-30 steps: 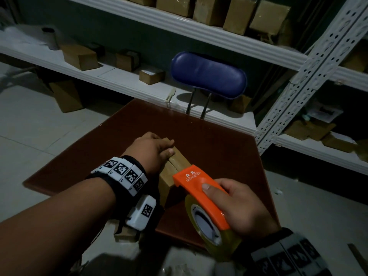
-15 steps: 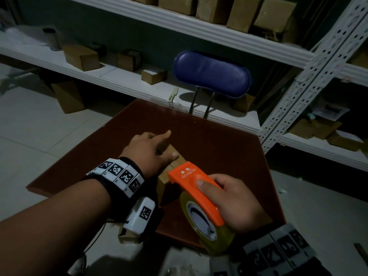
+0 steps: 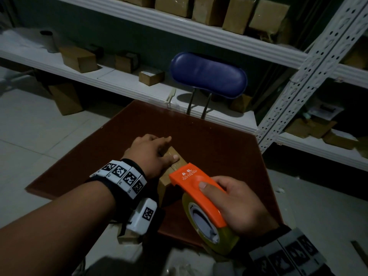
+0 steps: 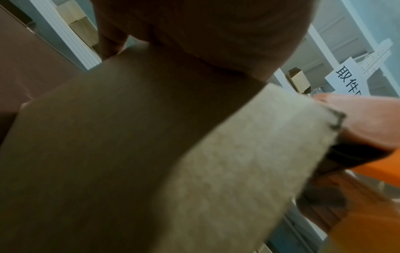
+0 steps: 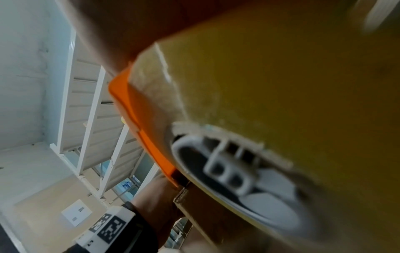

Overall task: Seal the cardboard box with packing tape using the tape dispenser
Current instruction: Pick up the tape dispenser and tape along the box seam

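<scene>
A: What's biggest in the head view?

B: White metal shelves (image 3: 209, 34) run across from ten to two o'clock, loaded with brown boxes. Below them, a dark reddish-brown table (image 3: 219, 140) fills the middle, and a blue padded chair back (image 3: 208, 75) rises just past its twelve o'clock edge.

A: And the cardboard box?

B: The cardboard box (image 3: 175, 158) sits on the table near the centre, toward six o'clock, mostly covered by the hands. Its top flaps meet in a seam.

A: What's the left hand doing?

B: The left hand (image 3: 151, 154) lies on the box top from the nine o'clock side, fingers extended and fairly close together, thumb pressed flat near the seam. The left wrist view only shows the palm against cardboard, blurred.

A: The right hand?

B: The right hand (image 3: 237, 204) comes in from five o'clock, fingers clamped around the orange tape dispenser (image 3: 196, 188), thumb on its top. The dispenser's front edge touches the box's near end. A yellowish tape roll (image 3: 207, 226) sits in it, at six o'clock of the orange cover.
</scene>
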